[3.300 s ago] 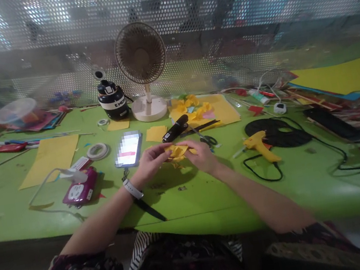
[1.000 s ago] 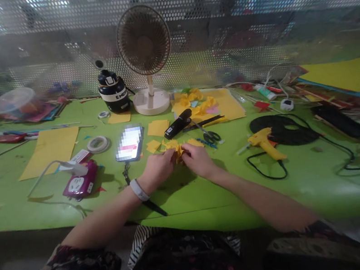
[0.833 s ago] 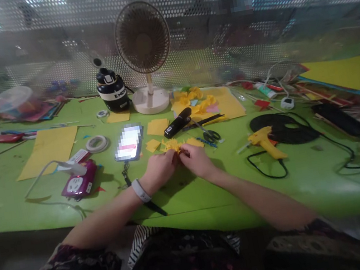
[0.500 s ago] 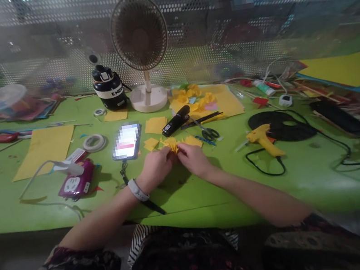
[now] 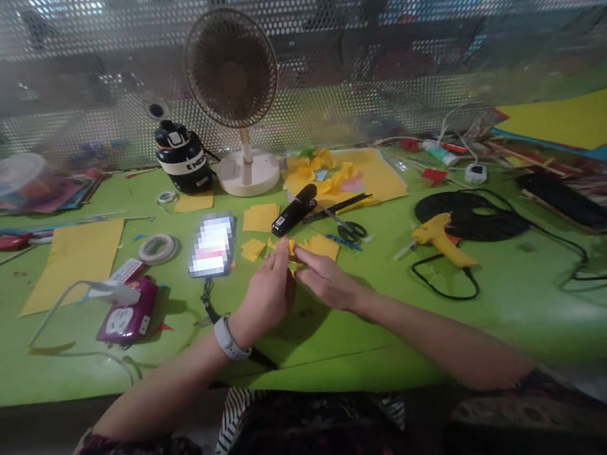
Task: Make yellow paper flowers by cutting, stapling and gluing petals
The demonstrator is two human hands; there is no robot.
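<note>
My left hand (image 5: 269, 293) and my right hand (image 5: 326, 279) meet over the green table. Between their fingertips is a small piece of yellow paper (image 5: 291, 248), mostly covered by the fingers. Both hands are closed on it. Just beyond them lie yellow paper squares (image 5: 261, 217), a black stapler (image 5: 294, 210) and black-handled scissors (image 5: 351, 230). Several yellow paper flowers (image 5: 326, 169) rest on a yellow sheet (image 5: 381, 172) further back. A lit phone (image 5: 212, 246) lies to the left of my left hand.
A white fan (image 5: 249, 173) and a dark bottle (image 5: 182, 162) stand at the back. On the right lies a yellow glue gun (image 5: 440, 237) with a black cord. A purple power strip (image 5: 135, 314) and a tape roll (image 5: 158, 248) sit on the left.
My fingers have shifted from pinching the yellow paper at its gathered edge to pressing closer around it. Less of the paper shows, and the view has tilted slightly.
</note>
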